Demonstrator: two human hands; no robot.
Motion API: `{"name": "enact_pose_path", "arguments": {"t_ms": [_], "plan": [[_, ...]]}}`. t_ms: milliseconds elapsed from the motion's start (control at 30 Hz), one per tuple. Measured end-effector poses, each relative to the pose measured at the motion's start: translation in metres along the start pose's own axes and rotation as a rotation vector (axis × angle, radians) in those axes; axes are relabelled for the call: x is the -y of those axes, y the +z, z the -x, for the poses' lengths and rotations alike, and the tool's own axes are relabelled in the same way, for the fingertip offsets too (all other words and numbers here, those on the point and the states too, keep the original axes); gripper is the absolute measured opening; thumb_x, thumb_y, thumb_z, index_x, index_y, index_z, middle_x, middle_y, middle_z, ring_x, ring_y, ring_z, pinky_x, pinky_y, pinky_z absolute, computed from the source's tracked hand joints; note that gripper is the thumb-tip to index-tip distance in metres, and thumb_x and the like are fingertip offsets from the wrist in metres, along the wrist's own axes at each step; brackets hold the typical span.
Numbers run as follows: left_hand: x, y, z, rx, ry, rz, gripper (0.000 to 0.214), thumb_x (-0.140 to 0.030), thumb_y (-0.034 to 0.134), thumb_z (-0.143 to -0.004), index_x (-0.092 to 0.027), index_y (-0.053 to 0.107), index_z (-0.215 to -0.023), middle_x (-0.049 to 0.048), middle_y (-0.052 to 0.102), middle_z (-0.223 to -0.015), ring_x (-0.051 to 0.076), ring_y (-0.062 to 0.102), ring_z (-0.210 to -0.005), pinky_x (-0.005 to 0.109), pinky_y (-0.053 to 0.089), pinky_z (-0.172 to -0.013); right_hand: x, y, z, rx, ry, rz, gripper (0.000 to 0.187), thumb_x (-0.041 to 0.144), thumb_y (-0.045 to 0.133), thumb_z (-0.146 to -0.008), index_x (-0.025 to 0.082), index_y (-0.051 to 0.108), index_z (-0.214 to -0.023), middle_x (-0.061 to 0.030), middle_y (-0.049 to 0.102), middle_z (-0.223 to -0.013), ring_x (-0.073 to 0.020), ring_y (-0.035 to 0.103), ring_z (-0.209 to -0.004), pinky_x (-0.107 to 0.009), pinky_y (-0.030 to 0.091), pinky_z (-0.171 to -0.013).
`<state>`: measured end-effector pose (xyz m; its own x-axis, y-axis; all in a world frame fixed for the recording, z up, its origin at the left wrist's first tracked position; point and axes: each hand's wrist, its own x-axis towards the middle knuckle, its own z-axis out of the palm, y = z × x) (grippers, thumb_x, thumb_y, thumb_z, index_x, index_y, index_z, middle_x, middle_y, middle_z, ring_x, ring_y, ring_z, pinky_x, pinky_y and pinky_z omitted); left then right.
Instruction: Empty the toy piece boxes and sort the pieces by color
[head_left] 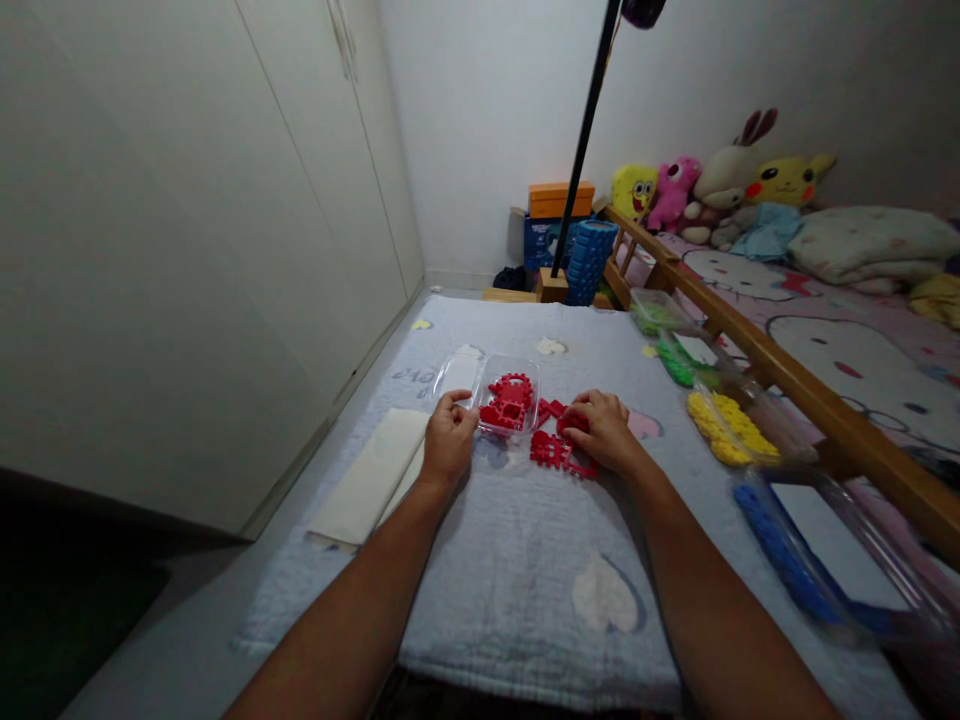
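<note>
My left hand (448,440) is closed on the near left edge of a clear plastic box (531,366), thumb and forefinger at its rim. Inside the box lie red toothed plastic pieces (513,388), some with ring or gear shapes. The box's clear lid (456,370) is folded back to the left. Just right of the box, loose red building pieces (550,450) lie on the cloth. My right hand (600,430) bends over this pile, fingers closed on a red piece (572,420) that they partly cover.
A folded cream sheet (371,475) lies left of my left forearm. Along the right edge stand clear boxes of green (675,362), yellow (727,428) and blue pieces (787,550). Beyond them runs a wooden bed rail (720,310). A black pole (586,140) rises behind the cloth-covered table (517,580).
</note>
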<state>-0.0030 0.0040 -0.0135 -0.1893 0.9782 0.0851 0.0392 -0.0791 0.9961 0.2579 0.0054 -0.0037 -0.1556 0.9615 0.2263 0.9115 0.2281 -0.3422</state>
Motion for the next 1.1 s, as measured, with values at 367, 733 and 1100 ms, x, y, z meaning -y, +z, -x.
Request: {"name": "enact_pose_path", "arguments": {"t_ms": [367,733,1100], "plan": [[-0.001,0.001,0.002,0.044,-0.032,-0.056,0.047,-0.025,0.060,-0.074,-0.016,0.054,-0.119,-0.0100,0.046,-0.056,0.011,0.045,-0.054,0.023,0.036,-0.058,0.044,0.011,-0.002,-0.306,-0.097,-0.289,0.024,0.022,0.057,-0.089,0.024,0.072,-0.109,-0.0071,0.074,-0.103,-0.0264,0.057,-0.102,-0.043,0.039,-0.093],[-0.002,0.002,0.001,0.044,-0.035,-0.039,0.043,-0.026,0.061,-0.071,-0.016,0.059,-0.113,-0.0105,0.044,-0.054,0.011,0.043,-0.052,0.022,0.034,-0.056,0.041,0.005,0.002,-0.240,-0.044,-0.282,0.028,0.022,0.051,-0.091,0.026,0.074,-0.106,-0.0078,0.073,-0.105,-0.0272,0.054,-0.106,-0.045,0.036,-0.098],[0.001,0.004,0.000,0.037,-0.033,-0.019,0.042,-0.027,0.062,-0.071,-0.017,0.059,-0.111,-0.0104,0.044,-0.055,0.010,0.043,-0.052,0.022,0.033,-0.055,0.049,0.009,0.007,-0.059,-0.214,-0.148,0.027,0.031,0.051,-0.093,0.030,0.078,-0.101,-0.0044,0.054,-0.140,-0.0301,0.034,-0.136,-0.052,0.024,-0.113]]}}
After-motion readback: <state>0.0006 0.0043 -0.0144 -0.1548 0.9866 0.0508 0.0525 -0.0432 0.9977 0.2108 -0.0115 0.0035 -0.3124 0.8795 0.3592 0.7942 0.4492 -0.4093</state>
